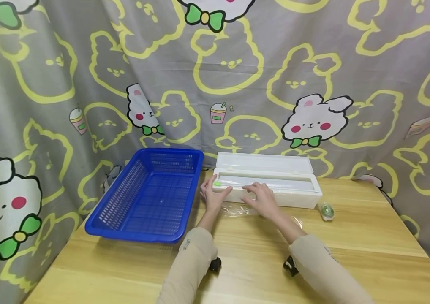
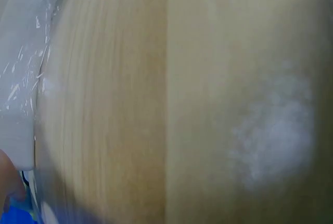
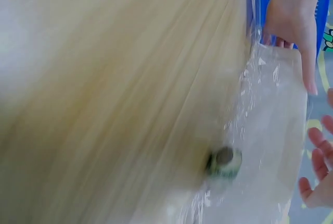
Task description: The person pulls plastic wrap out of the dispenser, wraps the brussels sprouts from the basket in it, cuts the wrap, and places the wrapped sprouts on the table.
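A long white cling film dispenser (image 1: 276, 198) lies on the table with its lid (image 1: 264, 162) raised. Clear film (image 1: 238, 210) hangs over its front onto the tabletop. At the dispenser's left end, my left hand (image 1: 213, 196) grips the corner, with the thumb stretched out, as the right wrist view also shows. My right hand (image 1: 262, 199) hovers at the front middle, fingers loosely bent and apart, nothing visibly held. Its spread fingers show in the right wrist view. Right of the dispenser sits a small, round green item (image 1: 327, 211) wrapped in film.
A blue plastic basket (image 1: 194, 198) with mesh sides stands to the left, close to my left forearm. Behind the table hangs a grey patterned curtain (image 1: 184, 67). Black straps with small devices (image 1: 291, 266) sit by both wrists. The wooden tabletop (image 1: 245, 270) stretches toward me.
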`<state>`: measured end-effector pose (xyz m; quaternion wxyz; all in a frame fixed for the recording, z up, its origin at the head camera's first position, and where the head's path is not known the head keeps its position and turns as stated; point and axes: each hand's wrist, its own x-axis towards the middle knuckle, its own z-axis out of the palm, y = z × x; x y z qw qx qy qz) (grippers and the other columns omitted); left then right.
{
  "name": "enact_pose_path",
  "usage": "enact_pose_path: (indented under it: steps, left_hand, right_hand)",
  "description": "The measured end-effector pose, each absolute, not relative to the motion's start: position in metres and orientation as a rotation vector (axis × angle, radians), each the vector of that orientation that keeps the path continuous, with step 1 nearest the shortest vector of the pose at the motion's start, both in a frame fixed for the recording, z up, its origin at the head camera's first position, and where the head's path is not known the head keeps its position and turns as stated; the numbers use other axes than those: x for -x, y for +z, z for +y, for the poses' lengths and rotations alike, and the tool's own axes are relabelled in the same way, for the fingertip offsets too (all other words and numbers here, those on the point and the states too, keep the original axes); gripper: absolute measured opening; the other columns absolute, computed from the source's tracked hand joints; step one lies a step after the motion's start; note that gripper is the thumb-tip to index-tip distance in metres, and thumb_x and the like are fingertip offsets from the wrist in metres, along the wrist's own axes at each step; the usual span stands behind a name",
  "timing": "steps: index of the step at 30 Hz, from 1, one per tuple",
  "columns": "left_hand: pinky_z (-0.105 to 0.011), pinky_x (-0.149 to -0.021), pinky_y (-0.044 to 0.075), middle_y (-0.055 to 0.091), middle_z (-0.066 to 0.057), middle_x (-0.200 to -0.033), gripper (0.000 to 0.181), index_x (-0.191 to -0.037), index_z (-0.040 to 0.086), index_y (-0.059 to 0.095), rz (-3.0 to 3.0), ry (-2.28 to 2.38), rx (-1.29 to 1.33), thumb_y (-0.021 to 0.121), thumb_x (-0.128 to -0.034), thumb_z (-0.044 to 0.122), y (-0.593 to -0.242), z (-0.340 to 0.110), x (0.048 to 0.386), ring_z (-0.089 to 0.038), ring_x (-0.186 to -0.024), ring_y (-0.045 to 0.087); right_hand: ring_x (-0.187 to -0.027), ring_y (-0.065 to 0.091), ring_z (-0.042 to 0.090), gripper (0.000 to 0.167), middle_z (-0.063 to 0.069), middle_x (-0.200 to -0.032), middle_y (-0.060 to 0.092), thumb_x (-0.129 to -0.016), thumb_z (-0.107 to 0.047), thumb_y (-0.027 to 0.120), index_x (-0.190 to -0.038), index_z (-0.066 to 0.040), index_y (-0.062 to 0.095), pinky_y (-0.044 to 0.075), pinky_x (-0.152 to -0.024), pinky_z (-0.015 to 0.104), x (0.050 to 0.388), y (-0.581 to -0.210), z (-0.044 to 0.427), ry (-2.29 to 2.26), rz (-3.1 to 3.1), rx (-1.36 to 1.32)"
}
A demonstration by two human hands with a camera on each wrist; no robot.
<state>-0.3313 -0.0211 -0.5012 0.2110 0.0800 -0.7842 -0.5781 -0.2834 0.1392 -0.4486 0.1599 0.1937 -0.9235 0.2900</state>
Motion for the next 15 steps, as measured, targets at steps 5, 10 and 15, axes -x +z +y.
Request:
enact_pose_path:
  steps: [5, 10, 15]
  left_hand:
    - [-0.049, -0.097, 0.025, 0.039, -0.015, -0.125, 0.066, -0.120, 0.019, 0.057, -2.185, -1.615, -0.215, 0.084, -0.0594, 0.027, -0.503, -0.022, 0.332, -0.033, -0.114, 0.033]
    - [-0.048, -0.095, 0.028, 0.040, -0.015, -0.123, 0.063, -0.115, 0.016, 0.059, -2.171, -1.596, -0.213, 0.084, -0.0572, 0.020, -0.506, -0.022, 0.333, -0.034, -0.113, 0.034]
    - [-0.049, -0.091, 0.030, 0.043, -0.019, -0.118, 0.057, -0.111, 0.013, 0.060, -2.113, -1.580, -0.192, 0.080, -0.0575, 0.007, -0.503, -0.022, 0.332, -0.037, -0.109, 0.037]
  right_hand:
    - [-0.105, 0.044, 0.033, 0.054, 0.012, -0.126, 0.053, -0.081, -0.031, 0.066, -0.128, -0.008, 0.052, 0.034, -0.088, 0.052, 0.295, -0.453, 0.119, 0.787, -2.610, -0.686]
    - [-0.121, 0.034, 0.036, 0.064, 0.006, -0.142, 0.039, -0.083, -0.043, 0.060, -0.136, -0.011, 0.042, 0.020, -0.100, 0.057, 0.301, -0.458, 0.103, 0.591, -2.672, -0.828]
    - [-0.122, 0.033, 0.033, 0.062, 0.003, -0.142, 0.038, -0.087, -0.046, 0.053, -0.137, -0.012, 0.040, 0.019, -0.101, 0.053, 0.308, -0.460, 0.090, 0.495, -2.696, -0.889]
